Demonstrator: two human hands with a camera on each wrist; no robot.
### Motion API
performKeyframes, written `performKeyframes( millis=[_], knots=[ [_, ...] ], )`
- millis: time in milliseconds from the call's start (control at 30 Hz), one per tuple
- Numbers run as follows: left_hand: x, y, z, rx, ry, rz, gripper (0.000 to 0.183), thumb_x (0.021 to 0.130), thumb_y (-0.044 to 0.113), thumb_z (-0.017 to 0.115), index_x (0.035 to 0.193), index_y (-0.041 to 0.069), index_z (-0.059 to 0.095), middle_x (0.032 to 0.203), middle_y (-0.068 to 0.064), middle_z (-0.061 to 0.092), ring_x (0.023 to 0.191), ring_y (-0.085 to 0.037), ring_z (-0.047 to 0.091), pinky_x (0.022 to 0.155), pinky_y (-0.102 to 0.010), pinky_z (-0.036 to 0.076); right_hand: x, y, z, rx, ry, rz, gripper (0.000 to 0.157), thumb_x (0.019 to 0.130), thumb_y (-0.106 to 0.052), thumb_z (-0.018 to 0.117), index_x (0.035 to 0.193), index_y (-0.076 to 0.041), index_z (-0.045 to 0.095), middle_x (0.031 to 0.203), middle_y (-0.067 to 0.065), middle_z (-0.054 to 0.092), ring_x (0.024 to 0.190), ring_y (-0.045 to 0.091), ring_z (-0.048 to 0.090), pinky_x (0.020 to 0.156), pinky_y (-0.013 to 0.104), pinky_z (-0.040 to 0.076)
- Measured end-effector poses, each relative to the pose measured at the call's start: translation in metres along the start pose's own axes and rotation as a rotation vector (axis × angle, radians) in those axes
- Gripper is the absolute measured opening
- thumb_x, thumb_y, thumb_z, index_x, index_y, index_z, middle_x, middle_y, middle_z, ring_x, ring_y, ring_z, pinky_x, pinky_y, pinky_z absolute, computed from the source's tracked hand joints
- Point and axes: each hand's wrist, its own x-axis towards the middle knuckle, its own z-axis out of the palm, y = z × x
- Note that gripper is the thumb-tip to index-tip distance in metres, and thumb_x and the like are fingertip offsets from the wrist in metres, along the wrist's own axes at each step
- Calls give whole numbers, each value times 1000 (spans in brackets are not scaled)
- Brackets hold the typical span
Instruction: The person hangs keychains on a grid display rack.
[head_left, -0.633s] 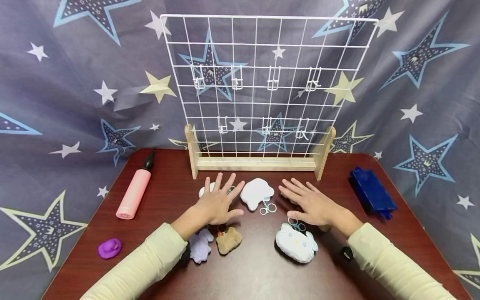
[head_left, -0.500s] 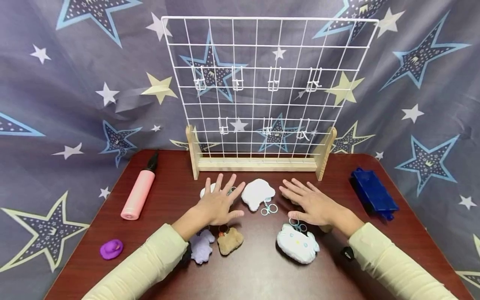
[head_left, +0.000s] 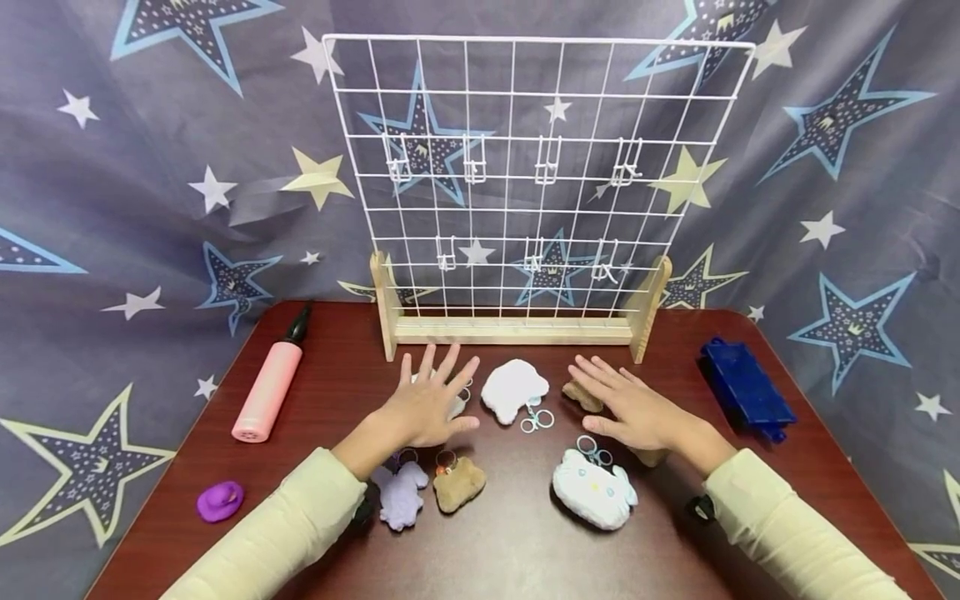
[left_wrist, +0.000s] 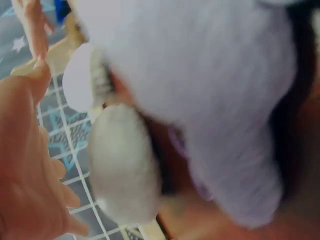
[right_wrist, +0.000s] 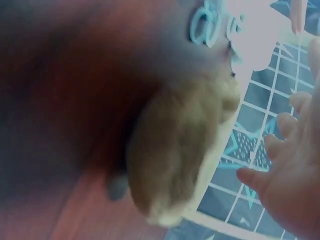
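Note:
My left hand (head_left: 427, 410) is held palm down with fingers spread, over a white plush keychain (head_left: 456, 405) that it partly hides. Fingers spread as well, my right hand (head_left: 633, 410) hovers beside a brown plush (head_left: 581, 395); another brown plush (head_left: 651, 457) peeks out under that wrist. Between the hands lies a white plush keychain (head_left: 513, 388) with light blue rings. Nearer to me are a purple plush (head_left: 402, 497), a tan plush (head_left: 459, 485) and a white cat-faced plush (head_left: 594, 490). The left wrist view shows the purple plush (left_wrist: 210, 80) large and blurred. Neither hand holds anything.
Behind the plushes stands a white wire grid rack (head_left: 512, 175) on wooden feet, with several white hooks. A pink hand pump (head_left: 270, 392) and a purple rubber duck (head_left: 220, 502) lie on the left. A dark blue plastic tray (head_left: 746, 387) sits at the right.
Both hands have drawn slightly apart, the left one leftward and the right one rightward. More of the white plush and the brown plush beside them shows now. The plushes have stayed put.

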Motion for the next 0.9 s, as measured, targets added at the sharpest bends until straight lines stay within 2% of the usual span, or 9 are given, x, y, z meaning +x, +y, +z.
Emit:
performKeyframes(
  millis=[67,167,267,367,500,567,633,733,900],
  knots=[
    [1,-8,-5,-27,53,-11,93,96,63,54,165,26,5,172,-14,-8,155,-51,-4,119,-74,1,-1,4,-7,70,23,31,76,101,-36,61,162,-9,26,168,19,24,155,43,21,119,67,24],
    [3,-24,-17,-83,172,-58,94,97,54,59,166,24,2,172,-16,-7,155,-50,-1,121,-71,4,-4,16,-18,109,74,82,71,101,-29,62,160,-5,30,165,22,30,152,44,28,119,63,27],
    [5,-40,-31,-175,306,-108,95,97,42,64,166,18,4,171,-21,0,156,-48,5,121,-71,11,-11,32,-24,95,123,112,60,101,-23,63,154,-4,42,156,24,45,144,45,42,114,61,36],
    [8,-54,-42,-280,471,-137,93,95,29,68,164,6,10,168,-28,11,155,-49,15,121,-68,19,-19,49,-23,80,148,106,48,99,-15,64,145,-4,55,142,23,60,131,42,56,105,58,46],
    [16,-71,-52,-407,715,-190,86,92,16,69,159,-5,20,162,-32,26,151,-47,28,123,-57,26,-25,69,-20,94,104,107,41,97,-11,66,138,-5,63,123,15,71,110,32,68,93,51,54],
    [22,-78,-55,-475,793,-230,83,92,15,69,159,-5,23,160,-30,31,149,-44,32,123,-52,28,-27,78,-19,119,51,119,40,98,-12,66,137,-5,64,119,12,73,107,30,69,91,50,55],
    [28,-86,-56,-532,837,-269,81,92,15,68,159,-3,25,158,-28,36,148,-40,35,123,-48,29,-31,86,-18,163,-5,137,39,98,-14,67,136,-6,65,118,12,74,109,32,69,91,50,55],
    [40,-97,-55,-590,853,-316,79,94,20,66,160,2,27,156,-26,39,147,-38,37,122,-48,31,-36,96,-13,221,-59,159,38,97,-16,68,134,-8,67,124,12,74,116,34,67,94,48,55],
    [56,-112,-53,-654,847,-369,76,96,25,64,161,10,30,156,-25,41,146,-39,38,121,-51,31,-42,105,2,337,-94,178,34,96,-18,69,130,-13,71,127,11,72,117,22,64,93,29,53]
  ],
)
